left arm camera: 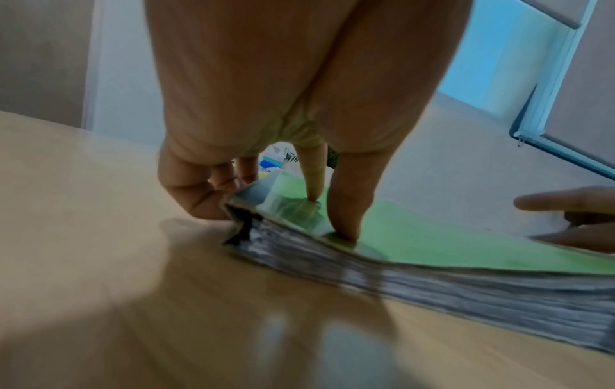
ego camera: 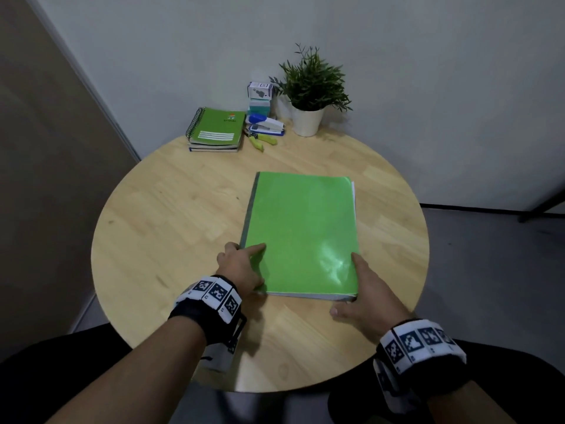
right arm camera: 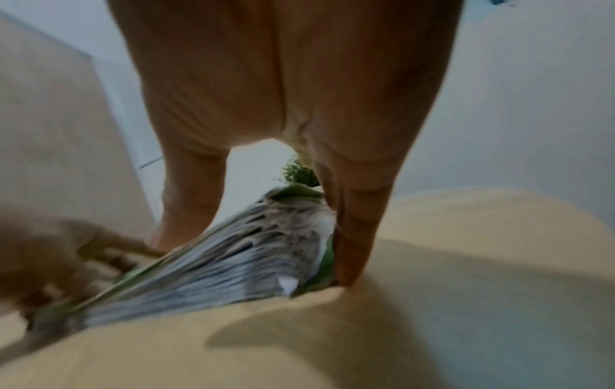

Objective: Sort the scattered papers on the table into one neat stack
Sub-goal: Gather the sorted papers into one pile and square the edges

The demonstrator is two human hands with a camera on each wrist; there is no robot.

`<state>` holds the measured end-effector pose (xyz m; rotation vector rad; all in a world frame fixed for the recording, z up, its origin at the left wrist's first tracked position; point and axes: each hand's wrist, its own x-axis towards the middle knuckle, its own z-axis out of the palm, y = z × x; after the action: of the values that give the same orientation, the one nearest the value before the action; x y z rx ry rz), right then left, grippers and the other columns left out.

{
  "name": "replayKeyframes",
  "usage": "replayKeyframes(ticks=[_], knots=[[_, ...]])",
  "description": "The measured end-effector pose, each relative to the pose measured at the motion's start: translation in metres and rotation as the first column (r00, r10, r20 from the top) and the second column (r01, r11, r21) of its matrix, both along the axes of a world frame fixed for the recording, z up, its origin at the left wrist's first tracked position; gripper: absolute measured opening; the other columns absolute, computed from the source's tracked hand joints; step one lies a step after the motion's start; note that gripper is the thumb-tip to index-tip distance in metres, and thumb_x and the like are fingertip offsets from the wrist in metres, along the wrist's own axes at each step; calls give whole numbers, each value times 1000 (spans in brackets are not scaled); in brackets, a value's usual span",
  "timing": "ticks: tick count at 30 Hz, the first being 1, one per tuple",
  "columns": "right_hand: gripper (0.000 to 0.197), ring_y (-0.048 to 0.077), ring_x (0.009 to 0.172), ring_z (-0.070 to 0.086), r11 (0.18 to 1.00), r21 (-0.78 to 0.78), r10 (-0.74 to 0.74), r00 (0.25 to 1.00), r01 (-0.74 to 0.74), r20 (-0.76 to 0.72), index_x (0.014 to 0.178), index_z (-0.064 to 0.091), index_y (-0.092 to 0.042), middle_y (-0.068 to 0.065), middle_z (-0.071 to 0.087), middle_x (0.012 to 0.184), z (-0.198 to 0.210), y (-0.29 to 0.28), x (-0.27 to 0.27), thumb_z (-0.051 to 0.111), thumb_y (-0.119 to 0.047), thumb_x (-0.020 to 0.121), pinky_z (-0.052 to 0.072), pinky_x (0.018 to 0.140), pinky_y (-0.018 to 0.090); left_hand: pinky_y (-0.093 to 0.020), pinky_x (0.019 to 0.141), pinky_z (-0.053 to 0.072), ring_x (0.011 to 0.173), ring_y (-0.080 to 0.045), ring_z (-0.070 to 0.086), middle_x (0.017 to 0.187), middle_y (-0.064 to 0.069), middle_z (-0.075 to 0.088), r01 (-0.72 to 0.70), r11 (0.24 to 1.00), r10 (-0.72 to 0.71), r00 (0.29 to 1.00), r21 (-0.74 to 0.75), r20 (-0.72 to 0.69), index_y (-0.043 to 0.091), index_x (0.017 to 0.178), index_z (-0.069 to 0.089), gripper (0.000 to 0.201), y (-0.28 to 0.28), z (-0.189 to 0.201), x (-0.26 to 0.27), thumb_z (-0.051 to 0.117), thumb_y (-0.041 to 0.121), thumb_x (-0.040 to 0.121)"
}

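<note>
Green spiral notebook (ego camera: 217,127) upper centre, small logo lettering too blurred to read, white box (ego camera: 260,89) behind it showing a QR-style square, wristbands (ego camera: 214,296) printed with black-and-white marker squares

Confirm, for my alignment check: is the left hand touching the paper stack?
Touching. The left wrist view shows the left hand pressing two fingertips onto the paper stack's green top near its corner.

Counter (ego camera: 171,209): pale wood in jointed strips, smooth, with a soft sheen. Stack (ego camera: 301,228): glossy green top cover that mirrors the light. Sheet edges (left arm camera: 432,284): matt grey-white paper. Spiral notebook (ego camera: 217,127): green card cover, dark wire coil. Stapler (ego camera: 266,123): smooth blue and white plastic. Pot (ego camera: 307,121): white, smooth, matt. Wristbands (ego camera: 211,296): black cloth bearing printed black-and-white patches.
</note>
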<state>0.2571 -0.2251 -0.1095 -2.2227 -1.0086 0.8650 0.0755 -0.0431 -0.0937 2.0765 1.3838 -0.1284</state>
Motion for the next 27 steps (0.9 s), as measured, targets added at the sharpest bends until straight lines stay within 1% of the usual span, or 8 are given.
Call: replayKeyframes(ticks=[2, 4, 8, 13, 16, 19, 22, 27], knots=[[89, 22, 117, 54, 997, -71, 1, 990, 9, 142, 144, 28, -21, 1, 52, 131, -4, 7, -5, 77, -13, 70, 48, 96, 39, -42, 111, 38, 131, -28, 32, 141, -9, 29, -1, 1000, 1, 1000, -19, 15, 44, 144, 40, 76, 2, -2, -1, 76, 17, 82], [75, 26, 118, 52, 993, -118, 14, 973, 14, 232, 143, 31, -15, 7, 51, 130, -1, 16, -6, 66, -5, 78, 47, 96, 39, -42, 111, 38, 132, -29, 31, 142, -10, 27, 5, 999, -4, 999, -35, 32, 42, 145, 38, 77, 4, -4, -4, 75, 17, 83], [81, 27, 125, 47, 984, -173, 75, 960, -28, 270, 149, 22, -15, 9, 44, 141, 2, 53, -8, 63, -1, 80, 43, 102, 40, -40, 112, 35, 133, -31, 33, 145, -13, 26, -63, 997, 67, 995, -48, 72, 38, 146, 38, 75, 23, -5, -20, 74, 17, 84], [85, 28, 122, 49, 976, -172, 180, 942, -135, 283, 150, 19, -19, 8, 43, 142, 9, 146, -30, 63, 4, 82, 48, 97, 41, -46, 116, 30, 138, -37, 30, 156, -14, 15, -219, 975, 221, 974, -37, 53, 31, 149, 36, 80, 74, 5, -58, 77, 24, 81], [89, 25, 115, 54, 978, -106, 200, 950, -179, 239, 146, 30, -16, 6, 47, 136, 15, 198, -47, 79, -9, 72, 52, 93, 40, -48, 115, 27, 141, -37, 25, 159, -12, 11, -266, 964, 266, 963, -7, 33, 29, 149, 37, 83, 105, 10, -76, 80, 32, 78], [82, 20, 109, 54, 980, -51, 200, 934, -193, 297, 136, 41, -13, 4, 51, 125, 18, 226, -54, 83, -23, 66, 51, 91, 36, -47, 114, 28, 139, -36, 25, 158, -10, 15, -284, 959, 283, 958, 17, 36, 28, 147, 42, 78, 127, 10, -82, 80, 26, 78], [74, 17, 99, 56, 990, -17, 137, 936, -139, 324, 124, 46, -13, 2, 54, 115, 11, 230, -51, 85, -29, 63, 54, 83, 36, -49, 113, 29, 138, -35, 23, 157, -7, 15, -262, 965, 261, 965, 28, 39, 29, 146, 43, 76, 136, 5, -78, 79, 26, 79], [71, 14, 91, 47, 992, -42, 128, 914, -122, 384, 121, 48, -11, 1, 49, 114, -1, 227, -41, 85, -33, 64, 48, 75, 31, -53, 112, 29, 139, -36, 18, 160, -5, 9, -213, 977, 213, 977, 22, 21, 32, 148, 38, 78, 142, -4, -70, 77, 31, 81]])
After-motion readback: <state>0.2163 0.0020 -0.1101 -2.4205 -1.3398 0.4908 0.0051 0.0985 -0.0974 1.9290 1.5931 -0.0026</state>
